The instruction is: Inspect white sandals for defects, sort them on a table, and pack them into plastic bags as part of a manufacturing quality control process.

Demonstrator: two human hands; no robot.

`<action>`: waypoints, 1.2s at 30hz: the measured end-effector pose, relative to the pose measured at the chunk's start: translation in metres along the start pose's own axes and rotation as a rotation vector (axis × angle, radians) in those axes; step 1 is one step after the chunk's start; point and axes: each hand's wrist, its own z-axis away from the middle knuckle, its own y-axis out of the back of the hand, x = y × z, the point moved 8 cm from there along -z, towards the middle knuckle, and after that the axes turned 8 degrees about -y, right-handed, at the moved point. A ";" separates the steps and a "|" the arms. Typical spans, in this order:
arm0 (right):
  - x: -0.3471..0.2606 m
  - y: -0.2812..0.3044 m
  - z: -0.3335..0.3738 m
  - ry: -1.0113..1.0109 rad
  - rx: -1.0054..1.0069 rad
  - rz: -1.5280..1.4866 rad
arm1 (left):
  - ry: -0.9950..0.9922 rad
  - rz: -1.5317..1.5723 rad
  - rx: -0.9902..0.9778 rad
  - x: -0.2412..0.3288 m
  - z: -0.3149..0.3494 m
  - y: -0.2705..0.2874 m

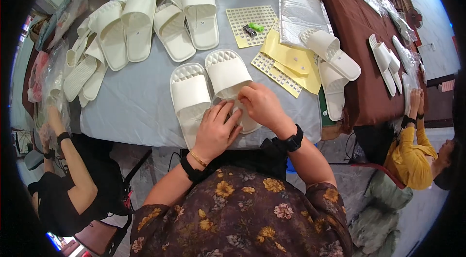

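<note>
Closest, a dark floral top (242, 213), on the near side of the fingers. Just past it, two white slippers (221, 78): broad smooth straps, bubbled quilting at the toes, pale footbeds. Right slipper (232, 76) directly under the fingertips, strap and toe beyond them; left slipper (191, 93) to their left, partly covered by the left hand (217, 128). Left fingers slightly apart, laid over the footbed; right hand (262, 105) curled, fingertips bunched by the strap edge, any pinch impossible to confirm. Beyond the right fingers, yellow sticker sheets (286, 54).
</note>
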 end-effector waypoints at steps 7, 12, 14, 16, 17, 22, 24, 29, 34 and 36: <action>-0.004 0.001 0.003 -0.022 0.033 0.024 | 0.008 -0.003 -0.004 0.000 0.000 0.001; -0.007 0.004 0.004 -0.018 0.081 0.094 | -0.003 -0.005 0.007 0.000 0.000 0.002; -0.003 0.007 0.003 -0.052 0.096 0.057 | -0.003 0.006 0.004 0.000 0.000 0.001; 0.008 0.012 0.005 -0.133 0.146 -0.008 | 0.000 -0.001 -0.002 0.000 0.000 0.000; 0.004 0.012 0.006 -0.128 0.148 -0.007 | -0.001 -0.005 0.003 0.000 0.000 0.000; 0.010 0.001 0.009 -0.233 0.183 0.075 | -0.007 -0.022 0.012 0.003 -0.001 0.002; 0.016 0.003 0.009 -0.249 0.225 0.047 | -0.003 -0.026 0.006 0.002 0.001 0.001; 0.010 0.012 0.012 -0.323 0.191 -0.049 | -0.003 -0.027 0.007 0.002 0.001 0.001; 0.035 0.014 0.010 -0.322 0.216 0.028 | 0.011 0.019 0.007 -0.001 0.001 0.004; 0.040 0.027 0.013 -0.280 0.285 -0.012 | 0.009 0.031 0.045 -0.001 0.004 0.013</action>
